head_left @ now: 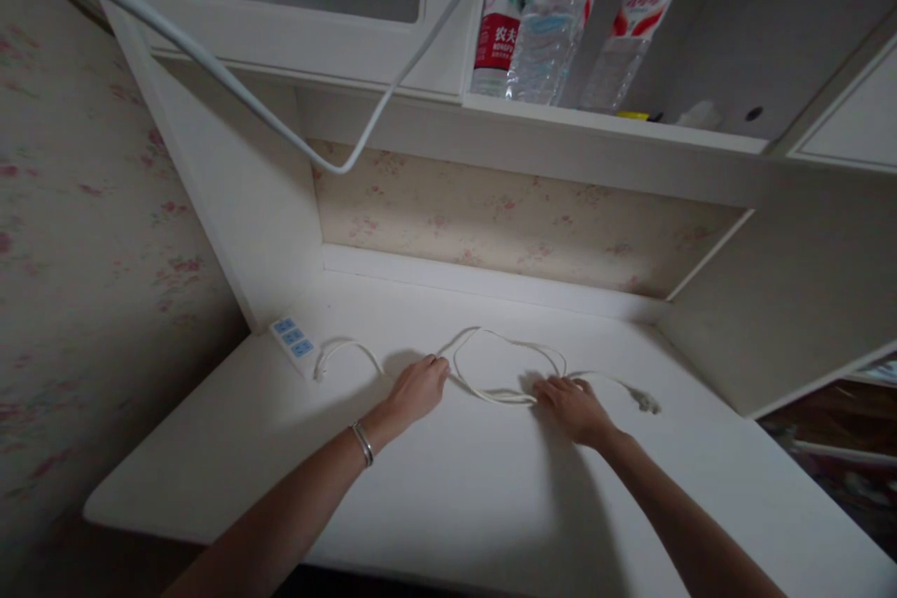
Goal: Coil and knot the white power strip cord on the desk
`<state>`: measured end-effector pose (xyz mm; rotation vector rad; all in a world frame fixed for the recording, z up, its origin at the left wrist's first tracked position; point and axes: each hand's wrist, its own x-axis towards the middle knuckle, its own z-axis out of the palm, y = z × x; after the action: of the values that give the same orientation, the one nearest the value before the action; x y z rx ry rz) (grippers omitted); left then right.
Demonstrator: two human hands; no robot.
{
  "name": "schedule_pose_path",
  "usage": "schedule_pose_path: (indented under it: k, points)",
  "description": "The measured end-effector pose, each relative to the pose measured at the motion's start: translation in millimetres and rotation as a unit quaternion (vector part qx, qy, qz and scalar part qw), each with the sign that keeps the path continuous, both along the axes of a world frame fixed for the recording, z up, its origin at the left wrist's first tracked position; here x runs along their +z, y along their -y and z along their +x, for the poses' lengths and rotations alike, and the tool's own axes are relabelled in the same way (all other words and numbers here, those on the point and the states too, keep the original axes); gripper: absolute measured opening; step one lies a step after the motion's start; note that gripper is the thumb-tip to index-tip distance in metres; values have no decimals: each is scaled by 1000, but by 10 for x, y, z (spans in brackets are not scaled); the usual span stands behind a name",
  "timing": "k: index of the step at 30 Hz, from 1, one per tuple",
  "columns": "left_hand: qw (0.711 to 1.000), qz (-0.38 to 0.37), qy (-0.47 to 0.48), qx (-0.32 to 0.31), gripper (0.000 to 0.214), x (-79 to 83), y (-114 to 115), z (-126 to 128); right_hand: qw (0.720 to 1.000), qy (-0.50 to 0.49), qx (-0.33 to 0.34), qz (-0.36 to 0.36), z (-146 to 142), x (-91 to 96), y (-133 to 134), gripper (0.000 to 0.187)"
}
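A white power cord (494, 397) lies in loose loops on the white desktop between my two hands. My left hand (419, 385), with a metal bracelet at the wrist, is closed on the cord at the left end of the loops. At their right end my right hand (571, 406) has its fingers closed around the cord strands. To the left the cord runs to a white power strip (292, 346) with blue socket faces, lying near the desk's left side. The cord's plug (645, 402) rests on the desk to the right of my right hand.
A pale cable (343, 166) hangs in a V across the upper view, in front of the cabinet (308, 33). Several water bottles (550, 28) stand on the open shelf above. Side panels and a flowered back wall (476, 215) enclose the desktop (420, 523).
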<state>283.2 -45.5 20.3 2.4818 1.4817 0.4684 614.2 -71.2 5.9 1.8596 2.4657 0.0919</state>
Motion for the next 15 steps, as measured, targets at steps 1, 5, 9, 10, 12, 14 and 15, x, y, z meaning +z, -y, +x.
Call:
schedule_pose_path:
  k: [1,5,9,10,12,14,15]
  points:
    - [1000,5,4,9,35,43,9,-60,1000,-6,20,9,-11,-1,-6,38]
    - [998,37,27,35,36,242,-7,-344,995,-55,63,50,-72,55,-1,48]
    - [989,77,74,101,32,448,-102,-732,994,-31,22,106,31,123,1,59]
    - [985,85,83,127,33,491,-133,-842,992,-19,13,121,100,137,-10,61]
    - [977,98,92,168,35,558,-197,-1064,989,4,-14,146,281,165,-49,63]
    - [964,111,97,221,35,600,-252,-1283,986,28,-52,159,505,193,-103,62]
    - [959,115,91,242,33,614,-273,-1390,983,41,-71,163,628,206,-131,60]
